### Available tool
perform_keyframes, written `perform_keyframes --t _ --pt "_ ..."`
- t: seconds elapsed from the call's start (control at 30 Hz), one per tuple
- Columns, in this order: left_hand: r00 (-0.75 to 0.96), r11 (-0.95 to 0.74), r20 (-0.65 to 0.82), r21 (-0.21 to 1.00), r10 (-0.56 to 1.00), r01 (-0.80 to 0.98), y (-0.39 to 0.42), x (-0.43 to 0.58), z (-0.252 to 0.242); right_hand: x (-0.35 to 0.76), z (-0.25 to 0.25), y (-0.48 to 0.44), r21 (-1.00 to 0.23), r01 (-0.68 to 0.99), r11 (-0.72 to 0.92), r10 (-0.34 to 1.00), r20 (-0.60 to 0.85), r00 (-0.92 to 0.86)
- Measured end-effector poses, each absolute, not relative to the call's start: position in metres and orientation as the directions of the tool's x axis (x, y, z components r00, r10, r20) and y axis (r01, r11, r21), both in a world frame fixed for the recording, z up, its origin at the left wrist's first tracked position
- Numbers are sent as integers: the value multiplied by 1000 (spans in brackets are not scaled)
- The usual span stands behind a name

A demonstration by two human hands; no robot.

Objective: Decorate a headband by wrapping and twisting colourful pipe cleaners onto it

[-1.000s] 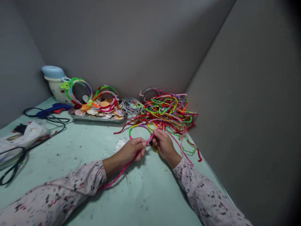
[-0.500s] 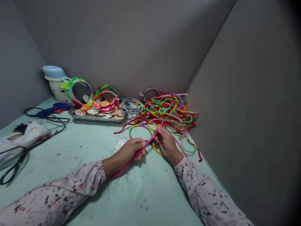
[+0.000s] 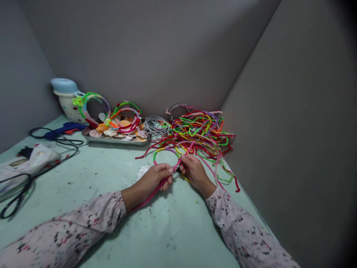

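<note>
On a pale green tabletop [image 3: 170, 234] marked with specks and scraps, both forearms reach in from the bottom of the view, in soft, speckled pink sleeves [image 3: 92, 214]. The left hand [image 3: 153, 178] lies turned on its side, its fingers curled narrowly around a fuzzy pink pipe cleaner [image 3: 152, 194]. The right hand [image 3: 196, 172] faces it, just beside it, and pinches the same pipe cleaner tightly near its upper end. A small dark piece [image 3: 178, 169] sits between the hands, too small to identify. Behind and under them runs a thin headband [image 3: 163, 150] wrapped in green, purple and yellow.

Just beyond lies a loose tangle of red, green, yellow and purple pipe cleaners [image 3: 199, 130], beside a coil of grey wire [image 3: 156, 125]. Farther left, a metal tray [image 3: 117, 140] holds seashells [image 3: 110, 131] and fuzzy wrapped headbands [image 3: 126, 117]. A blue glue gun [image 3: 65, 128], a plastic bag [image 3: 28, 162] and black-handled scissors [image 3: 16, 199] lie toward the left edge.
</note>
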State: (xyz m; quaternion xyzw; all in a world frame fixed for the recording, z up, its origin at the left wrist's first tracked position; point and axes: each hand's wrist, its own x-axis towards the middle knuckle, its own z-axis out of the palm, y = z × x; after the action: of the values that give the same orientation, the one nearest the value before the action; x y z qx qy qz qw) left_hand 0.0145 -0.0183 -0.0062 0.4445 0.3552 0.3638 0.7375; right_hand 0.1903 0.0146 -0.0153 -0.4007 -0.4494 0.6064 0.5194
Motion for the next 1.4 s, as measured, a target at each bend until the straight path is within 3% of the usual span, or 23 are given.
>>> perform_keyframes --t 0.5,0.67,0.8,1.0,1.17,1.4 --pt "540 333 -197 928 818 -166 -16 15 -6 187 -9 13 -933 -360 -15 999 -3 -34" --pt "556 357 -193 912 808 -202 -19 15 -5 190 -10 16 -945 -327 -30 997 -5 -76" --pt "550 348 -170 907 818 -238 -22 16 -1 194 -10 18 -946 -323 22 1000 20 10" --pt "528 315 -184 934 829 -169 -21 17 -4 200 -11 22 -955 -279 99 990 67 123" --pt "556 331 -203 934 806 -138 -20 17 -7 201 -13 25 -959 -265 103 990 75 116" --pt "635 453 -242 870 734 -192 -22 16 -1 198 -8 23 -904 -416 95 994 63 90"
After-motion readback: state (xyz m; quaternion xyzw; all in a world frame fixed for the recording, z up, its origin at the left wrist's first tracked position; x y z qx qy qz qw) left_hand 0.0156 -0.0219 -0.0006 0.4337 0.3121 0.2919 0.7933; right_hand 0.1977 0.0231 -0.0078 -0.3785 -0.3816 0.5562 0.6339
